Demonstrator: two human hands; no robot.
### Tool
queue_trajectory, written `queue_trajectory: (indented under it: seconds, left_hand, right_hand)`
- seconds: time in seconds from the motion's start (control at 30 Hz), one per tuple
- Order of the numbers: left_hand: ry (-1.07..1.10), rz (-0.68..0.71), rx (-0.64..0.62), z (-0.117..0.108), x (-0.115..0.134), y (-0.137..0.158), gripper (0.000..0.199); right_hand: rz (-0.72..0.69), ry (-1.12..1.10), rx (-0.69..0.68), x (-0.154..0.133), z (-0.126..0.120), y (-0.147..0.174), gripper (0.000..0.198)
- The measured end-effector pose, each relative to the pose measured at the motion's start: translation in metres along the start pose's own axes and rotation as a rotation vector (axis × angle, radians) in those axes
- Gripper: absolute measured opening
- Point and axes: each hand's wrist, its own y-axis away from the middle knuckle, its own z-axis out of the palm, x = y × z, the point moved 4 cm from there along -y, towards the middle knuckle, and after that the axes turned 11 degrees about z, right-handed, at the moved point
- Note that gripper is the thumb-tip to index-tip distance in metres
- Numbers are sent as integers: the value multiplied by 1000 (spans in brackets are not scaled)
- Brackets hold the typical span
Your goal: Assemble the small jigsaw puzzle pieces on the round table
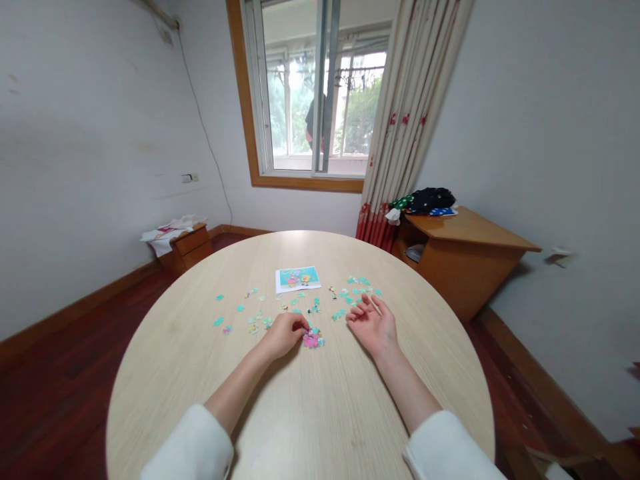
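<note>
My left hand (pixel 285 335) is closed in a pinch at the upper left edge of a small joined pink patch of jigsaw puzzle (pixel 313 339). The piece under its fingertips is mostly hidden. To the right, my right hand (pixel 374 327) rests palm up over the table, its fingers loosely curled and apart, holding nothing. Just beyond it lies a cluster of loose turquoise puzzle pieces (pixel 357 291). More loose pieces (pixel 254 321) are scattered left of the pink patch. Behind them sits a printed picture card (pixel 299 279) with pink and yellow cartoon figures on turquoise.
Everything lies on a round pale wooden table (pixel 320 427). Past its right edge stands a wooden desk (pixel 475 233) with a pile of dark cloth (pixel 433 199). A small cabinet (pixel 193 247) is at the back left. Outside the window, a person (pixel 316 123) is partly visible.
</note>
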Motion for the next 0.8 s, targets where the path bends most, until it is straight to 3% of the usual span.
queue_trajectory:
  seconds: [0.3, 0.47, 0.53, 0.6, 0.67, 0.7, 0.8]
  left_hand:
    - [-215, 50, -13, -3, 12, 1, 13]
    - [-208, 76, 25, -5, 16, 3, 11]
    - [-179, 83, 104, -16, 18, 3, 8]
    - [-171, 31, 283, -36, 19, 6, 11]
    - [-207, -62, 493, -57, 20, 12, 21]
    - [-229, -77, 528, -62, 22, 15, 25]
    - [-299, -82, 355, -52, 32, 24, 30]
  right_hand:
    - [-26, 62, -15, -2, -2, -1, 8]
    - [-79, 196, -33, -4, -3, -1, 9]
    - [-92, 205, -27, -6, -3, -1, 9]
    - [-117, 234, -20, -7, -3, -2, 10]
    - [-175, 338, 1, -8, -1, -2, 13]
    - [-218, 435, 23, -7, 0, -2, 15]
    - [-376, 919, 91, 2, 6, 0, 18]
